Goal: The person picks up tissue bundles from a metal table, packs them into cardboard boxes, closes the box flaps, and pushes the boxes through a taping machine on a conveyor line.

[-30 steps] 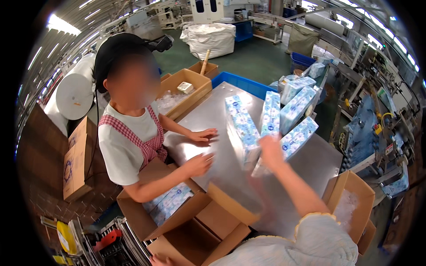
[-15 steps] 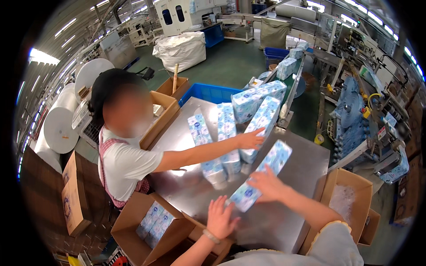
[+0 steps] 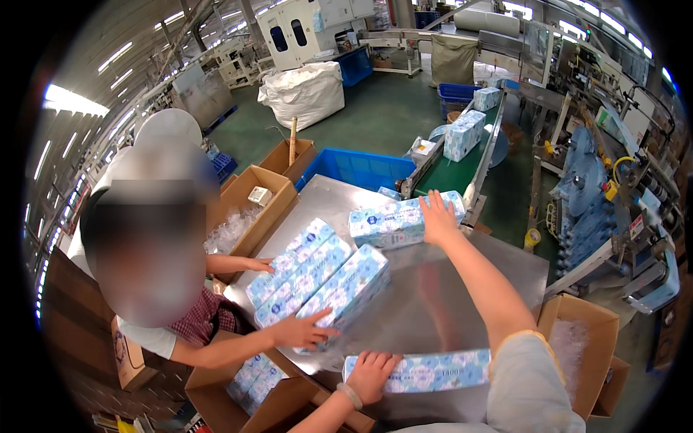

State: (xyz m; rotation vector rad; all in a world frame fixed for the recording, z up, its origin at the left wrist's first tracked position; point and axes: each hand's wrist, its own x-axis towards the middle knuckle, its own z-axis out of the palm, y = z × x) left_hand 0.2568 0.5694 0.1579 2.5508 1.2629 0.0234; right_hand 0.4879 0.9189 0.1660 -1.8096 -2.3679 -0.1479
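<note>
Long blue-and-white floral tissue packs lie on a metal table [image 3: 462,289]. Fingers bent over its left end, my left hand [image 3: 374,377] grips the near tissue pack [image 3: 440,369], which lies crosswise close to my body. My right arm reaches forward, and my right hand [image 3: 439,219] is closed over the right part of the far tissue pack [image 3: 386,225], by the conveyor's end. To the left, a co-worker's two hands [image 3: 299,330] press on a row of three tissue packs [image 3: 307,278] lying side by side at a slant.
A green conveyor [image 3: 451,173] carries more packs behind the table. A blue bin [image 3: 357,169] and a cardboard box [image 3: 271,198] adjoin its far edge. An open carton [image 3: 238,390] holding packs stands near left; another cardboard box [image 3: 577,346] stands right. The co-worker leans in from the left.
My right hand has left the near pack and moved forward onto the far one. The near pack now lies crosswise under my left hand. The co-worker has drawn three packs together on the left.
</note>
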